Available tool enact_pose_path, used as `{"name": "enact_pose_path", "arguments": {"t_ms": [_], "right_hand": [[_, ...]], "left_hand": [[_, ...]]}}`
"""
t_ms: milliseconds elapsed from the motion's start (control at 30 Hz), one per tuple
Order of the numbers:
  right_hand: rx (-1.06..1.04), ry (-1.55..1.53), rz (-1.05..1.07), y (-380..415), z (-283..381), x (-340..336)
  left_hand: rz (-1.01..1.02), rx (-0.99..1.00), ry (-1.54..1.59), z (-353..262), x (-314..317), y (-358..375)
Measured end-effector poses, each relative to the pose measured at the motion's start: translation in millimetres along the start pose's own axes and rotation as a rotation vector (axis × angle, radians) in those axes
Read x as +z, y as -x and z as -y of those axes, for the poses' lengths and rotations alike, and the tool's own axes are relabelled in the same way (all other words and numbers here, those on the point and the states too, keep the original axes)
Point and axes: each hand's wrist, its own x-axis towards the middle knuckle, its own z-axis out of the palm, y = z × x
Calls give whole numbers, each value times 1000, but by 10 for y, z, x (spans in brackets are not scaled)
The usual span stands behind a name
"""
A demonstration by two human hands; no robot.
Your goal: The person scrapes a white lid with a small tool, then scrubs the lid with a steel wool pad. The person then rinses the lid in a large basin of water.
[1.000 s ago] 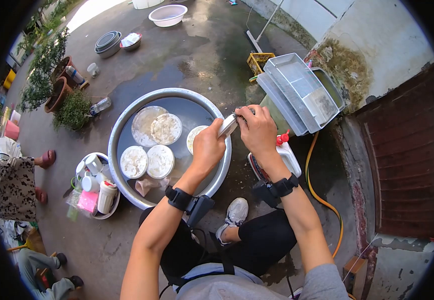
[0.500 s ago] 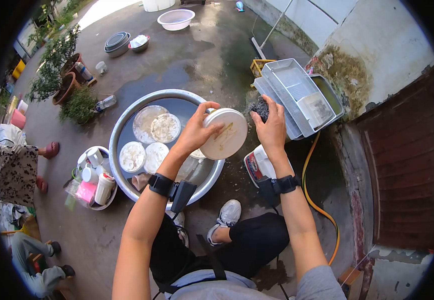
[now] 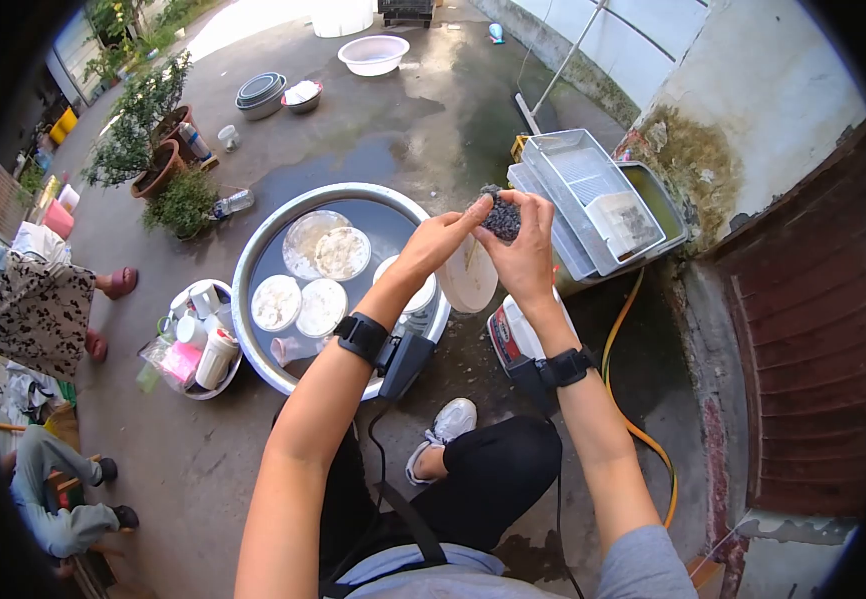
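Note:
My left hand is closed on the edge of a whitish round plastic lid, which is tilted so that it faces partly away. Yellowish-brown marks run across its face. A dark grey wire scourer is pinched in my right hand, touching or very near the lid's upper edge and my left fingertips. Below and left of my hands is a big metal basin of water, where several round lids with whitish residue lie. My left forearm hides part of the basin.
A bowl of cups and bottles stands left of the basin. To the right are a white jug with a red label, stacked plastic trays and an orange hose. Two other people are partly visible at left; potted plants stand behind.
My two hands have come together, bringing the scourer to the lid. The lid has turned from facing me to a steeper tilt, and the camera view has shifted slightly.

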Motion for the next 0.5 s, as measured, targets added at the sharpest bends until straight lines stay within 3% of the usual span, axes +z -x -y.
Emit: {"name": "enact_pose_path", "arguments": {"t_ms": [33, 133, 200, 300, 367, 433, 467, 500], "right_hand": [[-42, 34, 57, 19, 47, 23], [-99, 38, 83, 80, 166, 88], [57, -261, 256, 42, 231, 20], [-90, -72, 189, 20, 75, -4], [6, -61, 163, 36, -73, 26], [448, -19, 79, 106, -278, 189], [645, -183, 72, 101, -250, 249], [645, -181, 71, 112, -236, 238]], "left_hand": [[-35, -56, -32, -10, 34, -12], [-70, -26, 428, -39, 118, 126], [-72, -15, 516, 26, 40, 131], [-79, -23, 598, 84, -114, 179], [-105, -13, 700, 109, -212, 232], [-90, -19, 726, 159, -310, 236], [-60, 5, 786, 173, -354, 247], [-29, 29, 848, 187, -394, 256]]}}
